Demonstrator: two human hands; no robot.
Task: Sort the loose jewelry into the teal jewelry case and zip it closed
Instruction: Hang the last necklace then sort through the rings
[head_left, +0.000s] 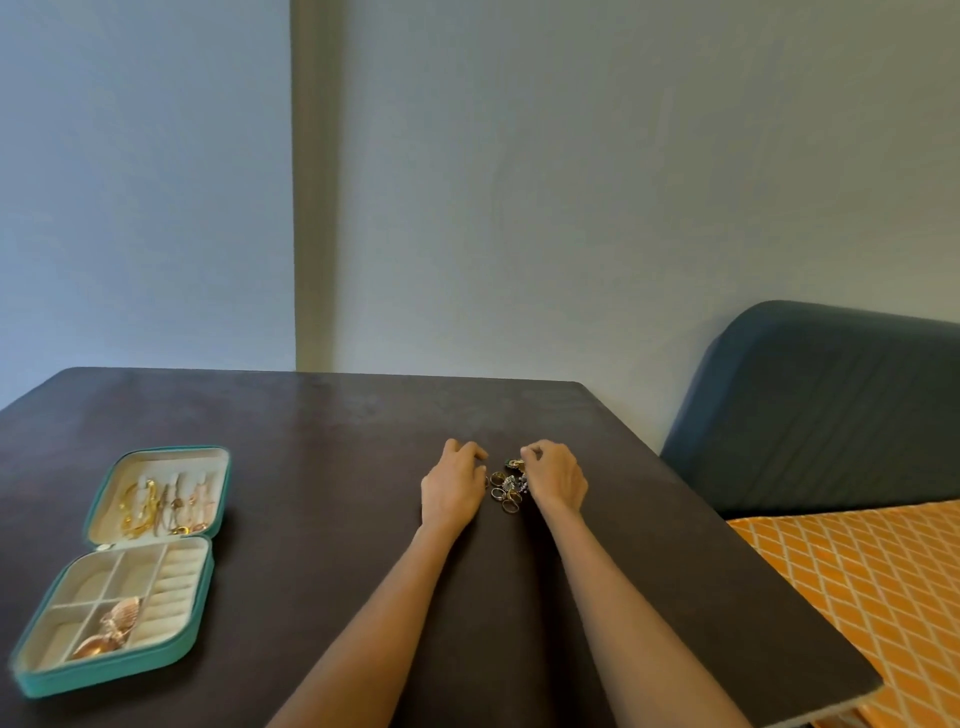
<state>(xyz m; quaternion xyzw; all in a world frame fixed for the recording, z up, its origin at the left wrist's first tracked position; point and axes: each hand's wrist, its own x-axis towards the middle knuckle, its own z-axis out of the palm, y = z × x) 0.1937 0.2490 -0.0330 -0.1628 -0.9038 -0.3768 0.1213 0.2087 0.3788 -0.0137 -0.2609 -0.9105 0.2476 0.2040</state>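
Head view: both hands, left (453, 486) and right (555, 475), fingers curled, flank the ring pile (508, 486) (grip unclear), probably to gather it; open teal case (117, 566) lies well left.

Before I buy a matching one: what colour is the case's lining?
Cream inside the teal jewelry case, head view.
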